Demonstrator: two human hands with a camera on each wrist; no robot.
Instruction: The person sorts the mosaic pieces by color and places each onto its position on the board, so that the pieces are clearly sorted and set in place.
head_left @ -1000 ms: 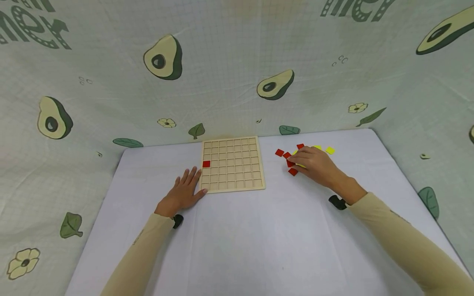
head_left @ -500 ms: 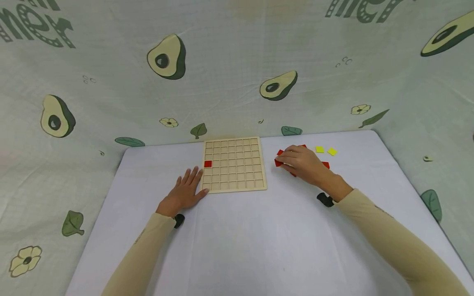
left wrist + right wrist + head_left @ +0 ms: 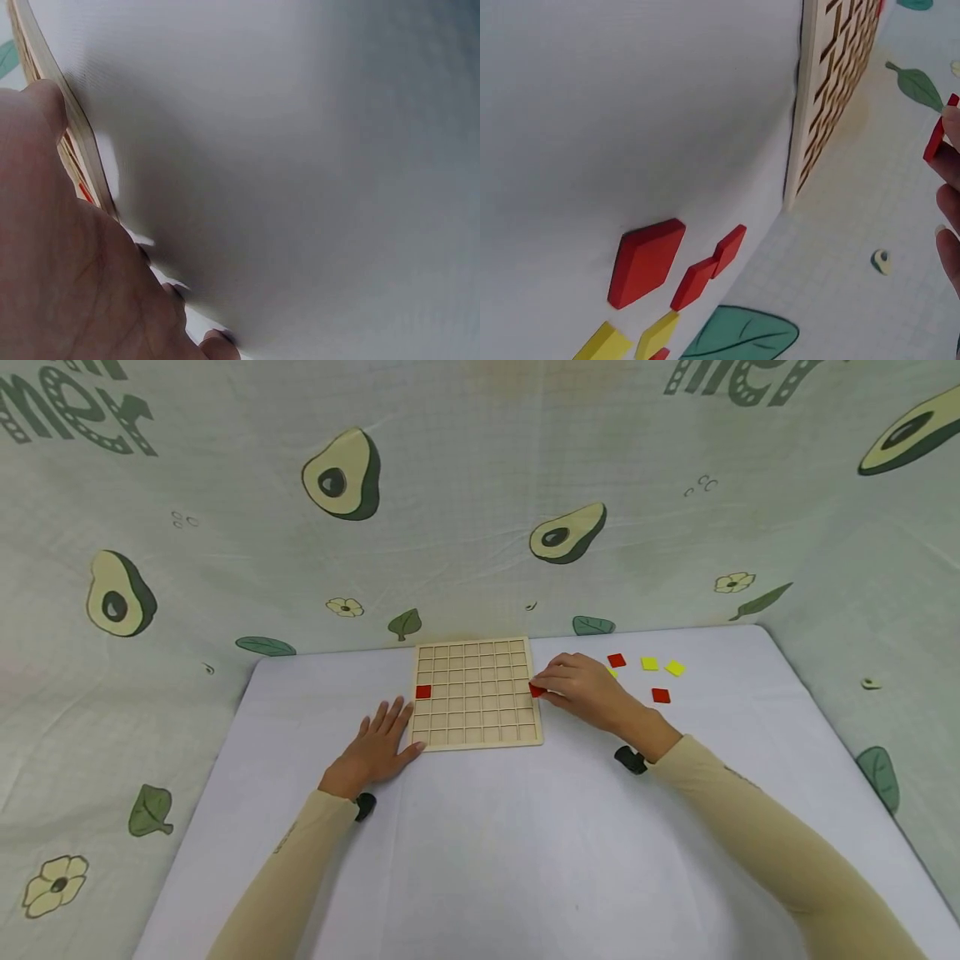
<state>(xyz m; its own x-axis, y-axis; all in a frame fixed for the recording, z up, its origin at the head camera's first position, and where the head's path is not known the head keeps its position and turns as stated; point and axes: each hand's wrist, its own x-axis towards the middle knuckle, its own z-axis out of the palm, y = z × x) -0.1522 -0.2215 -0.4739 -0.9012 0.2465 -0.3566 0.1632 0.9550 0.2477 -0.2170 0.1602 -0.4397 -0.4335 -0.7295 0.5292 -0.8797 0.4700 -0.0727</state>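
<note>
A square wooden grid board point(image 3: 476, 747) lies at the back of the white table. One red square tile point(image 3: 423, 692) sits in a cell of its left column. My left hand point(image 3: 371, 752) lies with fingers spread beside the board's lower left corner; fingertips and thumb touch its edge. Over the board's right edge, my right hand point(image 3: 581, 692) pinches a second red tile point(image 3: 536, 691) between thumb and fingers. In the right wrist view, that tile point(image 3: 936, 139) is held above the table, apart from the board.
Loose red tiles point(image 3: 646, 261) and yellow tiles point(image 3: 650, 663) lie scattered right of the board, some hidden behind the right hand. A printed cloth point(image 3: 450, 527) hangs behind the table point(image 3: 480, 843). Black wrist cameras point(image 3: 631, 760) are worn on both wrists.
My right hand has moved left from the tile pile to the board's right edge, carrying a red tile. My left hand stays in place.
</note>
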